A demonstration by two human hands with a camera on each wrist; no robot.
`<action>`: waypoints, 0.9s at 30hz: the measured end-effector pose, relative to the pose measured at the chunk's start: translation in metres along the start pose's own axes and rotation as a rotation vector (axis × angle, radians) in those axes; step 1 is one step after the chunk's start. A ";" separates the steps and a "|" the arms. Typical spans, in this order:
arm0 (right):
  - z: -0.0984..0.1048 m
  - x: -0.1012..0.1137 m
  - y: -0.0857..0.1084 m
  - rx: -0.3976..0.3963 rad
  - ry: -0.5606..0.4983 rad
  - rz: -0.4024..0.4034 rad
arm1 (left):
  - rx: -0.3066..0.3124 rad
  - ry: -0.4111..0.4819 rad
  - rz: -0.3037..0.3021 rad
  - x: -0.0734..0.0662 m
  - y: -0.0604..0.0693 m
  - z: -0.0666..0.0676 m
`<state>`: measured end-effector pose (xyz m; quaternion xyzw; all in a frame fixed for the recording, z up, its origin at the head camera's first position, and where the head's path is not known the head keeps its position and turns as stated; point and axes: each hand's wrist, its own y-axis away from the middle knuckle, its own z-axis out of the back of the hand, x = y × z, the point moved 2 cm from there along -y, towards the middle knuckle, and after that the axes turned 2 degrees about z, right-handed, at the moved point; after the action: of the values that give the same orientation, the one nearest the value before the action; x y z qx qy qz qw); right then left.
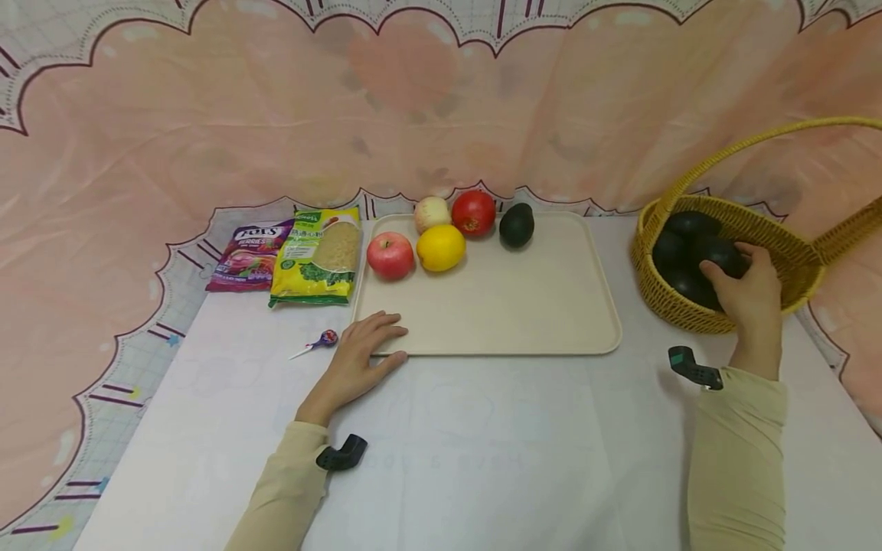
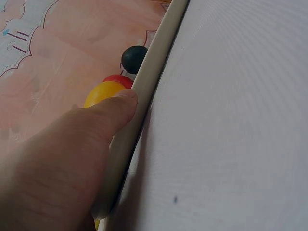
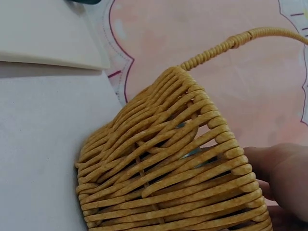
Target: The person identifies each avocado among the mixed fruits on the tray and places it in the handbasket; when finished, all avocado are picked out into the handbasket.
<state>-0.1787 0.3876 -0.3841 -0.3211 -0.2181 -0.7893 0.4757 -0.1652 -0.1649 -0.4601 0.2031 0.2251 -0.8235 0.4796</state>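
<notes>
My right hand (image 1: 747,287) reaches into the wicker basket (image 1: 678,306) and grips a dark avocado (image 1: 718,256), thumb on one side and fingers on the other. Several more avocados (image 1: 691,223) lie around it in the basket. In the right wrist view the basket's woven wall (image 3: 168,168) hides most of the hand and the avocado. My left hand (image 1: 361,356) rests with spread fingers on the front left corner of the cream tray (image 1: 510,306). Along the tray's back and left lie a red apple (image 1: 390,255), a lemon (image 1: 441,248), a pale peach-like fruit (image 1: 432,213), a pomegranate (image 1: 473,213) and a single avocado (image 1: 517,226).
Left of the tray lie a yellow-green Knorr bag (image 1: 317,256) and a purple Fox's candy bag (image 1: 249,256). A wrapped lollipop (image 1: 322,340) sits near my left fingers. The basket's tall handle (image 1: 758,138) arches above its opening. A patterned cloth (image 1: 413,115) hangs behind.
</notes>
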 end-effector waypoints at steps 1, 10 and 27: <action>0.000 0.000 0.000 -0.015 -0.003 -0.010 | -0.001 -0.001 0.000 0.000 0.000 0.000; -0.001 0.000 -0.002 -0.057 0.032 -0.067 | -0.002 -0.007 -0.008 0.000 -0.002 0.000; -0.004 0.002 -0.009 0.028 0.122 -0.043 | 0.003 -0.007 0.002 -0.001 -0.001 0.000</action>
<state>-0.1887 0.3882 -0.3855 -0.2609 -0.2065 -0.8145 0.4752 -0.1659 -0.1640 -0.4595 0.2010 0.2221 -0.8240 0.4809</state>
